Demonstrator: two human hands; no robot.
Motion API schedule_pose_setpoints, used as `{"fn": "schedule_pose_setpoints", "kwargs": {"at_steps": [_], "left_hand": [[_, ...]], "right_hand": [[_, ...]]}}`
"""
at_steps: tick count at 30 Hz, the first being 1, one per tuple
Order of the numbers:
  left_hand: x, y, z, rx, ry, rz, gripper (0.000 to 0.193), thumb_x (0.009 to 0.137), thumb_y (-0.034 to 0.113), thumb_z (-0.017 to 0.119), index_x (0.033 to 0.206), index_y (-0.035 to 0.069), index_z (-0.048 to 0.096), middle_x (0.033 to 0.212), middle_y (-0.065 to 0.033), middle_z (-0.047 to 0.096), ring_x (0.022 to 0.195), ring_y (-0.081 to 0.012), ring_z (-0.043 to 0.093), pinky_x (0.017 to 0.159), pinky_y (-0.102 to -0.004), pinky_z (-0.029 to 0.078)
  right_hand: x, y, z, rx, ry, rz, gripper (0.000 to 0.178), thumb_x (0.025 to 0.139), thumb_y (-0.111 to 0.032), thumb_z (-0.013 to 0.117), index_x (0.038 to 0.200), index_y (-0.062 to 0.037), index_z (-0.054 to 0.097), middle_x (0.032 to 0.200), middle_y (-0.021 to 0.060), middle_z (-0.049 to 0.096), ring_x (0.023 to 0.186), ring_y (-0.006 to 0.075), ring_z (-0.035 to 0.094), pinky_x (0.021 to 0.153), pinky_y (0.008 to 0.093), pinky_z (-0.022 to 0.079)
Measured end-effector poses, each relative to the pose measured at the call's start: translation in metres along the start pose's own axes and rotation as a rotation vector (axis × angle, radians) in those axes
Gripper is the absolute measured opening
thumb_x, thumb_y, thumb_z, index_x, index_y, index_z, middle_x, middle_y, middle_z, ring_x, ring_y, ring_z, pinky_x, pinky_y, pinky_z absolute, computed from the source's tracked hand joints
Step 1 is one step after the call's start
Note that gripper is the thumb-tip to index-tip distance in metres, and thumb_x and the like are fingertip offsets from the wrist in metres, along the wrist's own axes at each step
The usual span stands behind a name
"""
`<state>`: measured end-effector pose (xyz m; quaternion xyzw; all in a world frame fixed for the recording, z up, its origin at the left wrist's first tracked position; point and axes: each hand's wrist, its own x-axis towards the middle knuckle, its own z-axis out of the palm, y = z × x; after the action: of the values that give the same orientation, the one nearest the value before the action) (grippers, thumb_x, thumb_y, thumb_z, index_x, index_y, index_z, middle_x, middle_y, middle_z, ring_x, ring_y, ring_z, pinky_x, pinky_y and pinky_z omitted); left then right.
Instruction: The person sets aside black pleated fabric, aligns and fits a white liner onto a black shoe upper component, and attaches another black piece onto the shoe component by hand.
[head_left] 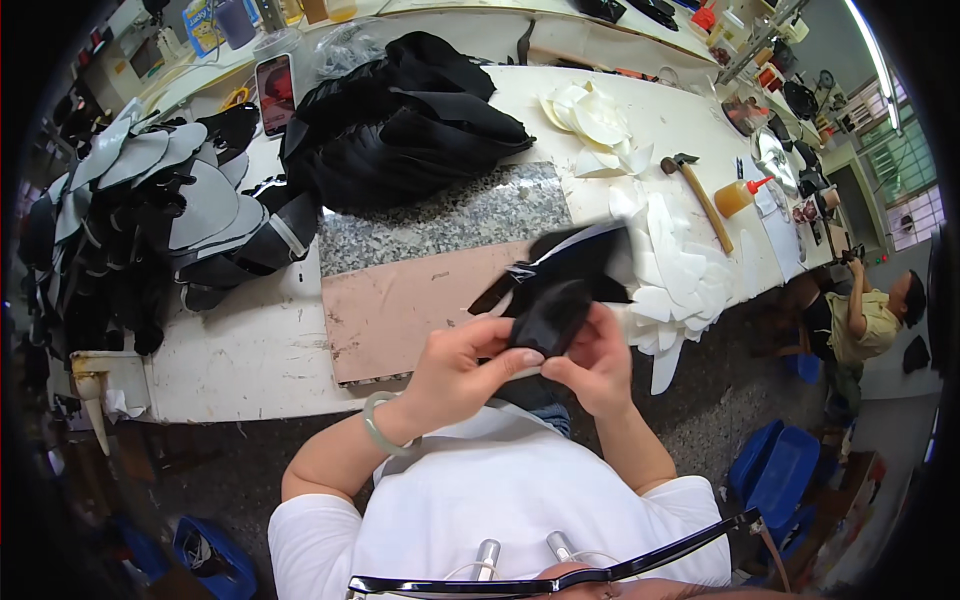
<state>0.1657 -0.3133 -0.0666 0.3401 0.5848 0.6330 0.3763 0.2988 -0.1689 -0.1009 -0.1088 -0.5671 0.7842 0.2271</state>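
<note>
Left hand (460, 365) and right hand (600, 365) pinching near edge of folded black flexible sheet piece (552, 310), near pink rectangular board's (400, 320) right end; appearing mid-handling. Black fabric-like heap (400, 130) lying at 11 o'clock, grey-lined black pieces (205, 205) at 10; done versus left: cannot tell. Yellow-and-blue package (203, 30), far 10 o'clock, showing lettering

Printed lettering stands on the blue-and-yellow package (203, 30) at the upper left of the frame. Any text on the phone (275, 94) screen below it is too small to read.
</note>
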Motion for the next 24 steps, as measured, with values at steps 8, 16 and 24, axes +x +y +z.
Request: {"fn": "schedule_pose_setpoints", "kwargs": {"at_steps": [8, 16, 24], "left_hand": [[0.005, -0.025, -0.008, -0.34, -0.039, -0.114, 0.032, 0.087, 0.007, 0.066, 0.115, -0.005, 0.059, 0.102, -0.0037, 0.061, 0.09, -0.0065, 0.057, 0.078, -0.0202, 0.05], [0.004, -0.025, -0.016, -0.296, -0.129, -0.148, 0.025, 0.084, 0.007, 0.07, 0.103, -0.006, 0.061, 0.096, -0.0016, 0.057, 0.083, -0.0051, 0.057, 0.068, -0.0179, 0.047], [0.006, -0.018, -0.011, -0.018, -0.044, -0.02, 0.019, 0.08, 0.01, 0.074, 0.08, -0.006, 0.064, 0.081, -0.0014, 0.057, 0.067, -0.0037, 0.051, 0.053, -0.0216, 0.04]], "right_hand": [[0.015, 0.003, 0.007, 0.104, 0.01, 0.146, 0.05, 0.081, 0.0, 0.07, 0.122, 0.0036, 0.043, 0.108, 0.0109, 0.061, 0.098, 0.0145, 0.059, 0.087, 0.0283, 0.048], [0.022, -0.006, 0.002, 0.259, -0.005, 0.207, 0.049, 0.081, 0.002, 0.068, 0.123, 0.0066, 0.043, 0.11, 0.0147, 0.062, 0.099, 0.0169, 0.061, 0.087, 0.0295, 0.049], [0.023, -0.016, -0.001, 0.171, 0.011, 0.193, 0.046, 0.079, 0.003, 0.069, 0.119, 0.006, 0.045, 0.105, 0.0131, 0.063, 0.095, 0.0162, 0.062, 0.084, 0.0283, 0.05]]}}
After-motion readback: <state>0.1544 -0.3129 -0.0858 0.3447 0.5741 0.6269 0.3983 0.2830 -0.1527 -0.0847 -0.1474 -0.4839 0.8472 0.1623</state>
